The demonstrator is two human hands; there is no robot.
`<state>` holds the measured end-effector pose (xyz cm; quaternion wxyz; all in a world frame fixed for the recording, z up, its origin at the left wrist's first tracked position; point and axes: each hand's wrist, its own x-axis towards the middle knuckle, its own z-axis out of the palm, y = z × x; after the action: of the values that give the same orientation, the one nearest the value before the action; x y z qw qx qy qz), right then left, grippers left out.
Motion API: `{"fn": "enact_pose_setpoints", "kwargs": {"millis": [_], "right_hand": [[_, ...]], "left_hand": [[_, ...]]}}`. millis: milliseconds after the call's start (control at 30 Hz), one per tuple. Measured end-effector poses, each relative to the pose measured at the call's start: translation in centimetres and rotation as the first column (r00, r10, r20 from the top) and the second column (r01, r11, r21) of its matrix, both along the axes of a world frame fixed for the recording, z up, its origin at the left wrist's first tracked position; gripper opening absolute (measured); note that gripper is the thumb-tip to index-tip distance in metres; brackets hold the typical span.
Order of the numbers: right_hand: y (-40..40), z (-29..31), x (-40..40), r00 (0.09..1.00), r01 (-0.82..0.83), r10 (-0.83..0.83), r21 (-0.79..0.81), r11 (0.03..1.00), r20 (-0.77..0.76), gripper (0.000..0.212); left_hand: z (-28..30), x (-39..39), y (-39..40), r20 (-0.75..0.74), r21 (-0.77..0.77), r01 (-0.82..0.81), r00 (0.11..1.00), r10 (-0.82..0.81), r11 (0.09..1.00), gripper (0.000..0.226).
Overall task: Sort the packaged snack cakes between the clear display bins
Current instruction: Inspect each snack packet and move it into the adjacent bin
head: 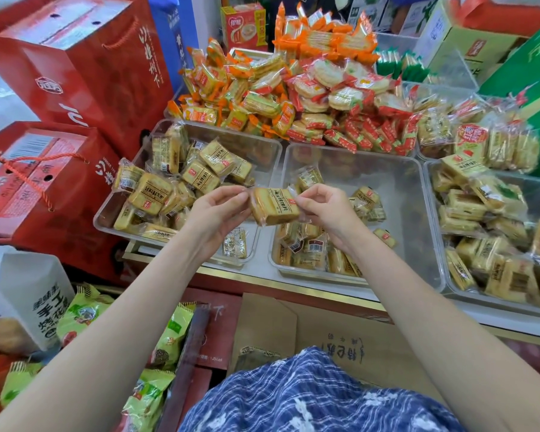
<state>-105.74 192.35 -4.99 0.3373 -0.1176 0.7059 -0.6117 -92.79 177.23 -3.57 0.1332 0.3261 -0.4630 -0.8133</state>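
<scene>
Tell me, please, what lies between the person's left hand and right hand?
In the head view, one wrapped snack cake spans the gap, its wrapper ends pinched by the left hand and right hand.

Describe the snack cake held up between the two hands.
The snack cake is a golden-brown rectangular slab sealed in clear plastic with a yellow label, dark print and a small red mark. It is held tilted above the middle bin. The left hand pinches its left wrapper edge, the right hand its right.

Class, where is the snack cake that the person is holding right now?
The cake is mid-frame in the head view, pinched between the left hand and right hand, above the gap between the left bin and middle bin.
</scene>
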Motion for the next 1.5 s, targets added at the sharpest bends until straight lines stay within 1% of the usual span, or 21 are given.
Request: {"fn": "enact_pose_setpoints", "kwargs": {"millis": [100,167,233,267,333,367,433,500,533,600,700,800,867,933,1000,1100,1200,1267,1333,1433,1500], "right_hand": [[0.3,-0.4,-0.8,0.993,0.117,-0.117,0.045,0.992,0.007,0.011],[0.6,-0.9,-2.2,0.950,0.311,-0.310,0.102,0.945,-0.023,0.010],[1.1,-1.3,-3.6,0.885,0.464,-0.449,0.194,0.864,-0.121,0.010],[1.3,-1.4,-4.1,0.867,0.497,-0.461,0.257,0.829,-0.191,0.011],[1.3,-1.6,-4.9,0.865,0.491,-0.403,0.340,0.802,-0.298,0.001],[1.0,-1.6,-5.0,0.867,0.475,-0.358,0.359,0.804,-0.346,0.009],[0.0,-1.4,-5.0,0.848,0.435,-0.238,0.364,0.823,-0.474,0.024],[-1.5,-1.0,-4.5,0.789,0.379,-0.100,0.352,0.856,-0.606,0.022],[-2.5,-0.9,-4.1,0.773,0.316,-0.025,0.352,0.881,-0.633,0.019],[-4.8,-0.8,-3.3,0.764,0.131,0.153,0.382,0.915,-0.627,0.018],[-8.8,-1.3,-2.0,0.721,-0.154,0.403,0.436,0.886,-0.564,0.030],[-13.2,-2.5,-1.4,0.592,-0.270,0.568,0.523,0.808,-0.572,0.054],[-16.0,-3.7,-1.3,0.480,-0.257,0.678,0.650,0.715,-0.556,0.071],[-18.9,-4.9,-1.1,0.395,-0.215,0.757,0.749,0.627,-0.520,0.086],[-21.5,-6.3,-0.9,0.359,-0.175,0.805,0.813,0.555,-0.472,0.095],[-24.3,-8.1,-1.1,0.336,-0.087,0.841,0.875,0.477,-0.425,0.099],[-25.6,-8.5,-1.7,0.350,-0.043,0.829,0.877,0.479,-0.436,0.089],[-25.5,-8.0,-2.2,0.357,-0.051,0.816,0.862,0.504,-0.455,0.083],[-24.4,-7.4,-2.2,0.396,-0.096,0.771,0.812,0.576,-0.499,0.080],[-20.5,-6.3,-1.5,0.488,-0.150,0.661,0.692,0.707,-0.570,0.081],[-16.9,-5.4,-0.8,0.511,-0.169,0.618,0.635,0.754,-0.598,0.082]], "left_hand": [[-0.4,-0.3,0.0,0.013,0.019,-0.022,1.000,0.022,1.000,0.013],[-1.0,-0.1,-0.6,0.109,-0.035,-0.027,0.994,0.031,0.999,0.013],[-2.2,0.6,-1.7,0.296,-0.267,0.042,0.954,0.041,0.963,0.016],[-2.9,1.1,-2.4,0.394,-0.411,0.106,0.916,0.072,0.905,0.018],[-3.7,1.9,-3.5,0.506,-0.612,0.242,0.852,0.137,0.753,0.018],[-3.9,2.2,-3.9,0.532,-0.663,0.299,0.833,0.152,0.686,0.019],[-4.7,2.6,-4.9,0.585,-0.733,0.421,0.791,0.180,0.534,0.023],[-5.8,2.9,-6.0,0.655,-0.752,0.579,0.710,0.258,0.316,0.028],[-6.4,3.1,-6.5,0.682,-0.731,0.639,0.668,0.298,0.240,0.031],[-7.3,3.5,-6.9,0.700,-0.702,0.693,0.630,0.336,0.165,0.037],[-8.3,3.9,-6.6,0.674,-0.700,0.712,0.640,0.369,0.044,0.040],[-8.2,4.0,-6.4,0.678,-0.693,0.720,0.636,0.367,0.031,0.042],[-7.9,3.9,-6.5,0.711,-0.663,0.747,0.610,0.350,0.042,0.046],[-8.0,3.8,-6.7,0.696,-0.683,0.729,0.632,0.341,0.044,0.053],[-8.4,3.8,-6.8,0.684,-0.697,0.716,0.650,0.331,0.035,0.058],[-9.1,3.7,-7.0,0.663,-0.712,0.702,0.666,0.341,0.015,0.052],[-9.6,3.5,-7.2,0.643,-0.731,0.683,0.682,0.348,0.012,0.049],[-9.9,3.4,-7.1,0.632,-0.740,0.673,0.691,0.351,0.008,0.050],[-10.0,3.4,-7.2,0.625,-0.747,0.664,0.699,0.347,0.008,0.052],[-9.7,3.5,-7.3,0.633,-0.748,0.664,0.702,0.327,0.023,0.057],[-9.4,3.8,-7.2,0.641,-0.750,0.659,0.708,0.296,0.049,0.063]]}}
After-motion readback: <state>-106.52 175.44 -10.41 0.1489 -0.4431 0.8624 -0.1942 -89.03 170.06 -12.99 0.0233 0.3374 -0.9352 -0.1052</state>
